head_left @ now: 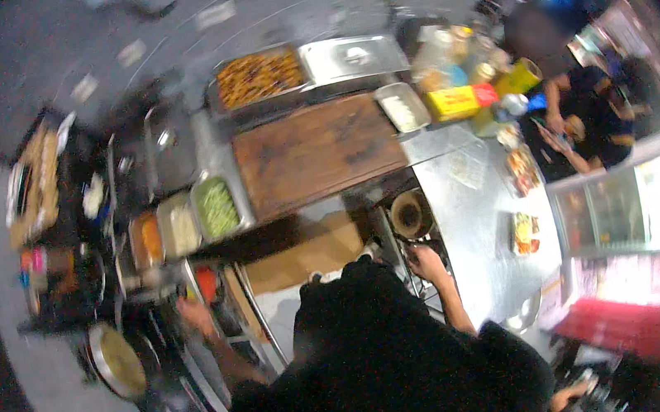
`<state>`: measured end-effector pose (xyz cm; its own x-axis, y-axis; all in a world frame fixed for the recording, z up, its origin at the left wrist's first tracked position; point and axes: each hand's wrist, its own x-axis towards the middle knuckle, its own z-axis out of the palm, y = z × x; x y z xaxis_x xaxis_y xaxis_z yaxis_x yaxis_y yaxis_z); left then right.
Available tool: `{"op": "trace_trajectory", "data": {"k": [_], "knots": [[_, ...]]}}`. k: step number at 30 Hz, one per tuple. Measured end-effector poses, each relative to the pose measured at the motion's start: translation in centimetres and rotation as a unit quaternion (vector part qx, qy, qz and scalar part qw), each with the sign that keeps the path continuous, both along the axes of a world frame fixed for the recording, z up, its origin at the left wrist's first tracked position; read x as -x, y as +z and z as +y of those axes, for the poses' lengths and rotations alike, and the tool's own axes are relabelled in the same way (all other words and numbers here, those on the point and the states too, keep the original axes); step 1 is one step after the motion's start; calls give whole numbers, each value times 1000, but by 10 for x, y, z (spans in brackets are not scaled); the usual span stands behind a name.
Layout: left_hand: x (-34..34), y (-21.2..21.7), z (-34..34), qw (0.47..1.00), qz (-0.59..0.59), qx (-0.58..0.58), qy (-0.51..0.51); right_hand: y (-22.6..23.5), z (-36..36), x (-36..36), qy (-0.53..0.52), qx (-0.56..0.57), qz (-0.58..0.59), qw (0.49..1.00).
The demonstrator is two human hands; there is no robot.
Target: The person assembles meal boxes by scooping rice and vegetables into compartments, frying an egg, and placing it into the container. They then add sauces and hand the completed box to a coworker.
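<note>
My left hand (192,309) reaches out low on the left, beside the metal edge of the counter below the food pans. A red item (207,284) lies just to its right; motion blur hides what the fingers do. On the right, my right hand (425,262) is curled just below a round brown-and-dark pan or bowl (411,214). A dark part runs from that round vessel toward my fingers, but whether it is a handle in my grip is too blurred to say. Between my hands, an open drawer-like space holds a brown cardboard sheet (303,253).
A wooden cutting board (315,154) lies ahead, with pans of shredded greens (218,207) and browned food (259,78) around it. Plated food (527,232) and bottles (435,54) stand at right. A frying pan (117,361) sits left. Another person (586,122) works at far right.
</note>
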<state>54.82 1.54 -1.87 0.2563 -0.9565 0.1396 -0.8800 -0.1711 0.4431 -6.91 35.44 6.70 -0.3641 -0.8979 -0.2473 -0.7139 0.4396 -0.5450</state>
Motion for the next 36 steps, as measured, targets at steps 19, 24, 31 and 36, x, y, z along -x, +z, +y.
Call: {"op": "trace_trajectory", "data": {"k": [19,24,31,36], "knots": [[438,68,-77,942,-42,-28,-332,-40,141,61,-348,-7,-136,927],[478,24,-82,975,-68,127,-167,-29,150,90,-373,2,-182,910],[591,11,-25,888,198,38,-414,-44,144,132,-385,71,-299,870],[668,55,129,751,176,-127,-623,-53,133,149,-388,124,-342,847]]}}
